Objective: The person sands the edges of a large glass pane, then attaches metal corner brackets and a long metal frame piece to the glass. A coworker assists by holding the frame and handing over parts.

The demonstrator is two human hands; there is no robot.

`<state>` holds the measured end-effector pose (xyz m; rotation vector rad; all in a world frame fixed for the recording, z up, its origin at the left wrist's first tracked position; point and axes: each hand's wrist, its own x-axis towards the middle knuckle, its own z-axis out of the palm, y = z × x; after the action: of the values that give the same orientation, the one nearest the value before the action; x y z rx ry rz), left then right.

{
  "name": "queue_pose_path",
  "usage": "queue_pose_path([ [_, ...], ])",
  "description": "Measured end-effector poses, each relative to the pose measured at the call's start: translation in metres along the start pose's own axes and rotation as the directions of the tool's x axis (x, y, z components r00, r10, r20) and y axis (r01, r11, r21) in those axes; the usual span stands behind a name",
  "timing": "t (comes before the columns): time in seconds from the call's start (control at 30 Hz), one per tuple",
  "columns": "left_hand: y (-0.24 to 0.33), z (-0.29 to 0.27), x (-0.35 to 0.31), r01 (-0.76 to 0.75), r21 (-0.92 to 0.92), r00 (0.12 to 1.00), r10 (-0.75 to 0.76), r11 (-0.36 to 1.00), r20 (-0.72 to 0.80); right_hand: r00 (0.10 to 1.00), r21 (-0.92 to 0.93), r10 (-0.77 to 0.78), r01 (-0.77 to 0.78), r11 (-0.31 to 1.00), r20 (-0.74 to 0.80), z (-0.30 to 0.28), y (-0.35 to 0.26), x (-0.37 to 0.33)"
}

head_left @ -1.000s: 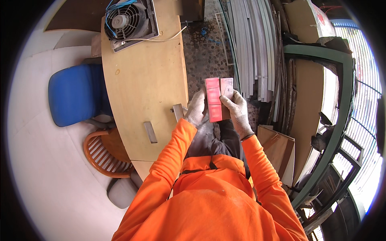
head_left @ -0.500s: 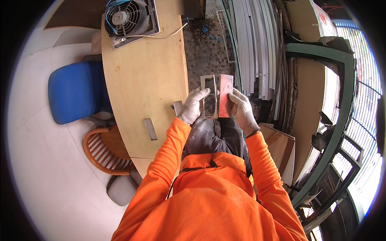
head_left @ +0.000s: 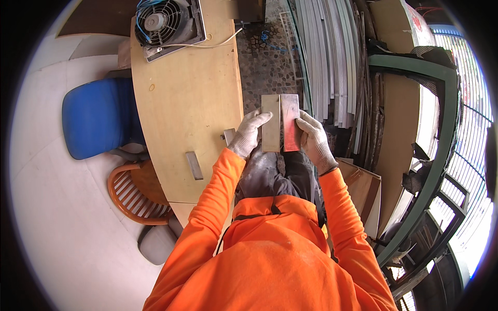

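Head view, looking straight down past an orange hoodie (head_left: 270,259). Two flat rectangular plates held side by side, long edges touching, over the lap just beside the tabletop (head_left: 181,103) edge: plain grey-tan plate (head_left: 271,124) at 9 o'clock of the pair, reddish-tinted plate (head_left: 290,122) at 3 o'clock. Left hand (head_left: 248,136), gloved, fingers clamped on the grey plate's lower outer edge, index finger laid across its face. Right hand (head_left: 313,139), gloved, fingers wrapped on the reddish plate's lower outer edge. Look like thin sheet metal: stiff, light to moderate in weight, no sag visible. Smooth faces probably slippery, edges possibly sharp, so gloves sensible. Best grip by the long edges near the lower half, thumb on face, as held. On the tabletop: boxed fan (head_left: 166,23) with cable at 12 o'clock, two small metal strips, one (head_left: 194,166) near the edge at 8 o'clock of the hands. Blue chair (head_left: 96,122) and orange chair (head_left: 135,194) at 9 o'clock; stacked metal profiles (head_left: 332,57) at 1 o'clock.
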<state>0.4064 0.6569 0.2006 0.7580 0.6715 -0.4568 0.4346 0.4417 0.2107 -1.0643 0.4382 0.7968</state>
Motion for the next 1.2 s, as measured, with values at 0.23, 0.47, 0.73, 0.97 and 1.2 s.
queue_pose_path([
  [0.23,-0.007,-0.006,0.006,-0.021,0.081,1.000,0.021,0.997,-0.009,1.000,0.086,0.003,-0.004,0.996,0.014,0.008,-0.002,-0.002],
  [0.47,-0.003,0.003,0.006,-0.076,0.206,0.995,0.087,0.976,-0.046,0.999,0.043,0.032,-0.032,0.999,0.000,0.014,-0.009,-0.007],
  [0.73,-0.016,0.020,0.008,-0.158,-0.004,0.987,0.158,0.987,-0.033,0.999,0.188,0.040,-0.037,0.982,-0.013,-0.004,0.025,0.008],
  [0.97,-0.022,0.023,0.005,-0.114,-0.249,0.990,0.129,0.962,0.048,1.000,0.270,0.008,-0.012,0.963,0.018,0.035,0.007,-0.007],
  [1.2,-0.019,0.021,0.010,-0.097,-0.248,0.985,0.129,0.964,0.118,1.000,0.247,-0.030,0.027,0.969,0.009,0.030,0.006,-0.005],
])
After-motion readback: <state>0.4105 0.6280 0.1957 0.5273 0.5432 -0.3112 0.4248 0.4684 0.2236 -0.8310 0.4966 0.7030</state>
